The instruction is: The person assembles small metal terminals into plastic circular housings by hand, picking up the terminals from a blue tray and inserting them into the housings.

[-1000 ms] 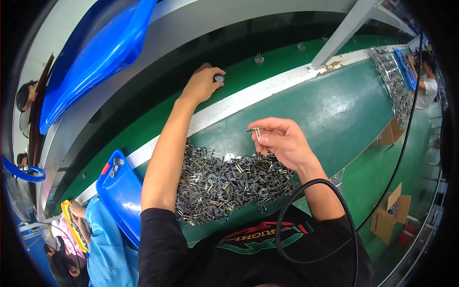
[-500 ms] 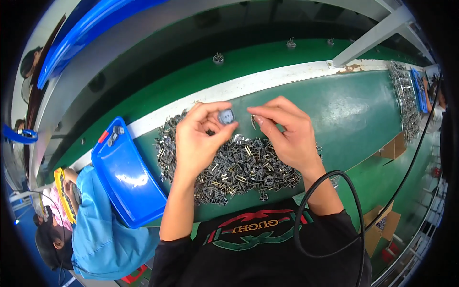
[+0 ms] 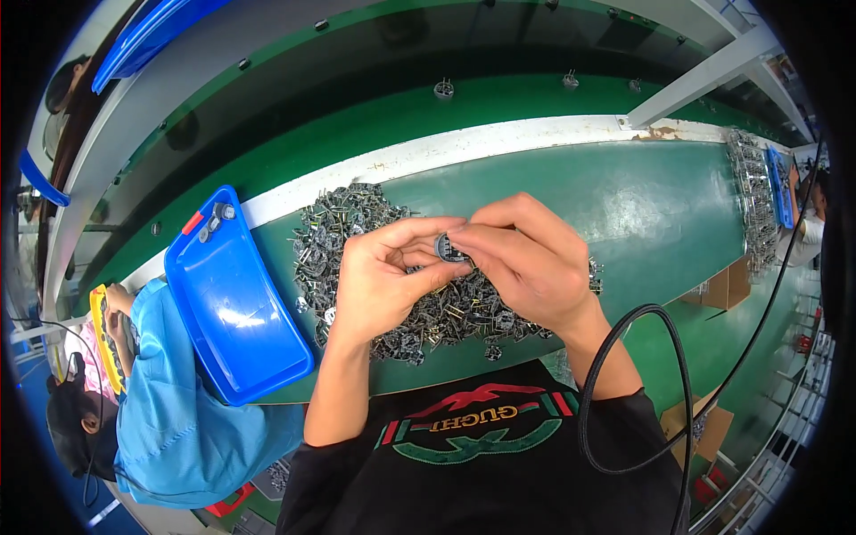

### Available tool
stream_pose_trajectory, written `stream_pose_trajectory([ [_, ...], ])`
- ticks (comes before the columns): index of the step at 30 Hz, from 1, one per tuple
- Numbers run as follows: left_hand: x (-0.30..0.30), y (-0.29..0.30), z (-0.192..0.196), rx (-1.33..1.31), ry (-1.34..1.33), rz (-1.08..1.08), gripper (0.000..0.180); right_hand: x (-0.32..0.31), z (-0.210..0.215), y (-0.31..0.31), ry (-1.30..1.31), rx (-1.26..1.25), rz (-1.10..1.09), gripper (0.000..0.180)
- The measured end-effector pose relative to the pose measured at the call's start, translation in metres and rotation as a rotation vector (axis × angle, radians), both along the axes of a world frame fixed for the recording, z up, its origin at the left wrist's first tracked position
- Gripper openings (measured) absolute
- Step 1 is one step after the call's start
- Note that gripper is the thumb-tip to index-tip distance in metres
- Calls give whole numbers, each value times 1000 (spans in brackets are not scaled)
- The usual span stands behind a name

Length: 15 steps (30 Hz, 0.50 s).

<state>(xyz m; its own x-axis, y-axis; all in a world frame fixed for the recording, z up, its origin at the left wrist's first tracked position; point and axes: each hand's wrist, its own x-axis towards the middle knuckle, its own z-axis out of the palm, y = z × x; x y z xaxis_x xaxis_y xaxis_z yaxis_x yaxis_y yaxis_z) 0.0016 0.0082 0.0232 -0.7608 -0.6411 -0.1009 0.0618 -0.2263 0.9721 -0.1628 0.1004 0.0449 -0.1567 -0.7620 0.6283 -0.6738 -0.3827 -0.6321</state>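
Note:
Between the fingertips of my left hand (image 3: 379, 272) is a small round grey plug housing (image 3: 448, 248), its open face turned toward the right. My right hand (image 3: 535, 259) reaches in from the right, thumb and forefinger pinched together against that housing. Whatever lies between these right fingertips is hidden by the fingers. Under and around both hands spreads a heap of small dark plug inserts with metal pins (image 3: 428, 325) on the green bench. A blue plastic tray (image 3: 236, 308) stands left of the heap, with a few grey housings (image 3: 217, 218) in its far end.
A conveyor belt (image 3: 374, 138) beyond a white rail carries scattered plug parts. A co-worker in a blue top (image 3: 196, 401) sits at the left. A black cable (image 3: 584, 419) loops by my right forearm. Cardboard boxes (image 3: 727, 285) and another pile of parts (image 3: 752, 201) lie right.
My right hand has moved left to the housing; the small metal piece it pinched is now out of sight. The left hand has turned the housing. Parts on the belt have shifted right in view.

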Motion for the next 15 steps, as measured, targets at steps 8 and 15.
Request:
stream_pose_trajectory([
  [8, -1, 4, 3, -53, 15, 6, 44, 0, -2, 2, 58, -56, 22, 30],
  [15, 7, -1, 14, -8, -48, 40, 34, 10, -13, -6, 50, -114, 105, 34],
])
